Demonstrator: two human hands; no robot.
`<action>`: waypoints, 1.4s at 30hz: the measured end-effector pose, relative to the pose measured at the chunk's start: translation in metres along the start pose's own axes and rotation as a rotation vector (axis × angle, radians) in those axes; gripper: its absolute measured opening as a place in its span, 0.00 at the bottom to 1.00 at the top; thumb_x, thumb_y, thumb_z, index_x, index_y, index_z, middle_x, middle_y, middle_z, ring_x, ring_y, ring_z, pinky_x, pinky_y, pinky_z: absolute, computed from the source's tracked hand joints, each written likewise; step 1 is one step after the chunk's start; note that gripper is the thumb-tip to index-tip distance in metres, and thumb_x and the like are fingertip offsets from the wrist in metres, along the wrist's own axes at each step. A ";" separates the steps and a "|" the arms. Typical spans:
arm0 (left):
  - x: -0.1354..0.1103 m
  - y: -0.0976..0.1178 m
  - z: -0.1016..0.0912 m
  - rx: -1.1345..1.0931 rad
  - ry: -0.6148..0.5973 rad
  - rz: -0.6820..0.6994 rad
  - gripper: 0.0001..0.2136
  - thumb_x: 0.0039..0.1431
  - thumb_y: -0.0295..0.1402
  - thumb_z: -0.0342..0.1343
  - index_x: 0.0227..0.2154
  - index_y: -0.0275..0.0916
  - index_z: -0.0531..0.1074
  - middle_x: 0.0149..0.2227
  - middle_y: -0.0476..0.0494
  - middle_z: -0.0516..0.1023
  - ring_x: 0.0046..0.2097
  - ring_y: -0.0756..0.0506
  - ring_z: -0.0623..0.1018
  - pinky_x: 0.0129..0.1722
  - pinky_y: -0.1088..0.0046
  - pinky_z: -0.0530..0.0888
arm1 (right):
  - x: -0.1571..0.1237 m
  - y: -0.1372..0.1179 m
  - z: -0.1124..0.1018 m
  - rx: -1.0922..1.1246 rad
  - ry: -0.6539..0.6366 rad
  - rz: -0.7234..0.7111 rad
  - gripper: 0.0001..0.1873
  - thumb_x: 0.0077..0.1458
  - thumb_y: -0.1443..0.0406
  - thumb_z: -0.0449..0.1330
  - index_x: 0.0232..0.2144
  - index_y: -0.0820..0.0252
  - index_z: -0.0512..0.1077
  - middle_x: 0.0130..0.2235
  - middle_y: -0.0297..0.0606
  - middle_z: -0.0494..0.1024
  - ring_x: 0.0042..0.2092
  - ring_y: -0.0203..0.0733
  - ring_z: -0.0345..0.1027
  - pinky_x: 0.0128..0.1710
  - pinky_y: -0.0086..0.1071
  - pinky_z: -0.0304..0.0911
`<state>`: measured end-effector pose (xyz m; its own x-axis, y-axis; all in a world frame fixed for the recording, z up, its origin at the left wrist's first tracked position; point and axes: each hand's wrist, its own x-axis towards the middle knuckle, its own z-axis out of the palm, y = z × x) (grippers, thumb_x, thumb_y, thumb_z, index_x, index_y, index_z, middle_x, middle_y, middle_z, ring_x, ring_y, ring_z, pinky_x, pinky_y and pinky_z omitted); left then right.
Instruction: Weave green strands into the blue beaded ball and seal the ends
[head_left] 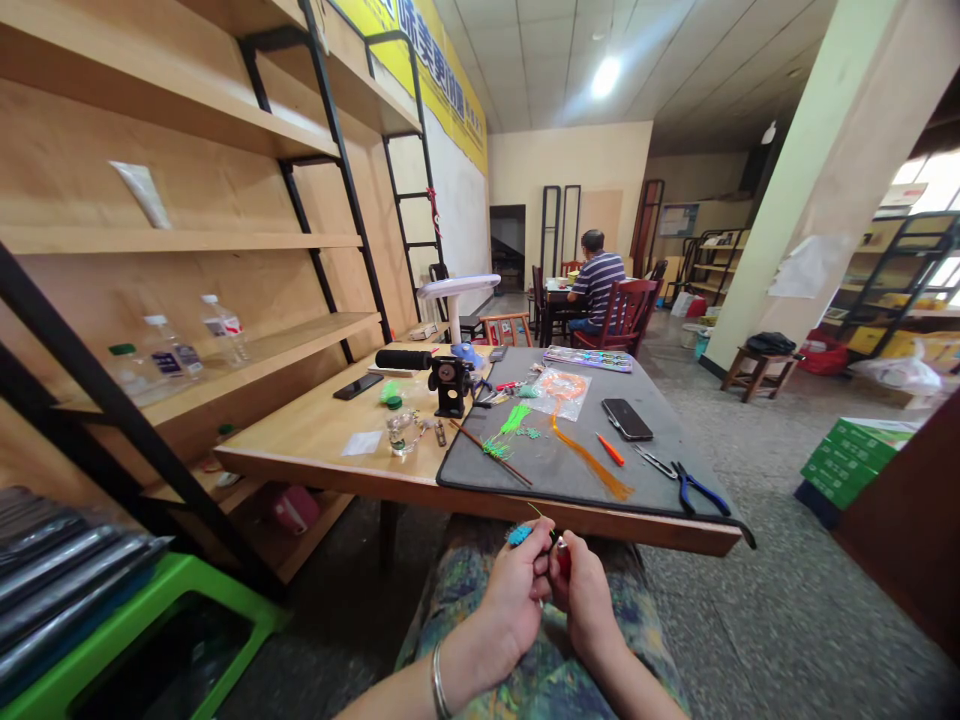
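Note:
Just beyond the table's front edge, over my lap, my left hand is closed in a pinch on a bright blue beaded or tufted bundle. A thin yellow-green line sticks up from the same fingers. Close beside it, my right hand is wrapped round a small red lighter, thumb on its metal top. On the grey mat lie bright green strands, a brown stick, an orange thread tassel, an orange-handled tool and blue-handled pliers.
A black phone rests on the mat. Left of it stand a black crank device, a clear jar and a lamp. Shelving flanks the table, with a green stool below. A person sits farther back.

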<state>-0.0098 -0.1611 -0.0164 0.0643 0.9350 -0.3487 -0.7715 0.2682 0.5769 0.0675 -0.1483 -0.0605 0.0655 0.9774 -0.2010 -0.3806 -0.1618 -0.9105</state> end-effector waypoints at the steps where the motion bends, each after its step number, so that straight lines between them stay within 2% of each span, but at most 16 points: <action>1: 0.000 0.000 0.000 0.002 -0.001 -0.001 0.21 0.27 0.37 0.73 0.19 0.34 0.66 0.16 0.56 0.64 0.16 0.60 0.59 0.14 0.85 0.47 | 0.000 0.000 0.000 0.006 0.004 0.005 0.23 0.44 0.49 0.56 0.11 0.57 0.56 0.13 0.25 0.56 0.16 0.28 0.44 0.16 0.25 0.40; 23: 0.005 -0.003 -0.005 0.006 0.003 -0.029 0.17 0.35 0.35 0.71 0.20 0.33 0.67 0.17 0.53 0.67 0.16 0.59 0.62 0.13 0.86 0.47 | 0.000 0.000 0.000 0.024 0.020 0.053 0.20 0.43 0.51 0.57 0.13 0.58 0.58 0.14 0.25 0.59 0.16 0.28 0.46 0.17 0.25 0.42; 36: 0.004 -0.002 -0.004 0.012 0.006 -0.038 0.15 0.41 0.34 0.68 0.20 0.33 0.67 0.17 0.53 0.67 0.16 0.59 0.62 0.13 0.85 0.46 | -0.005 -0.007 0.004 0.028 0.024 0.059 0.19 0.42 0.53 0.57 0.12 0.57 0.57 0.13 0.25 0.57 0.16 0.28 0.45 0.16 0.26 0.39; 42: 0.006 -0.003 -0.006 0.025 -0.001 -0.038 0.15 0.40 0.35 0.69 0.21 0.33 0.68 0.17 0.54 0.67 0.16 0.59 0.62 0.13 0.85 0.46 | -0.005 -0.007 0.004 0.020 0.020 0.058 0.20 0.42 0.52 0.57 0.12 0.57 0.58 0.12 0.25 0.58 0.16 0.28 0.45 0.16 0.26 0.39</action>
<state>-0.0109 -0.1573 -0.0244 0.0938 0.9242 -0.3703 -0.7526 0.3093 0.5813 0.0664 -0.1516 -0.0520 0.0614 0.9635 -0.2607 -0.4024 -0.2152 -0.8898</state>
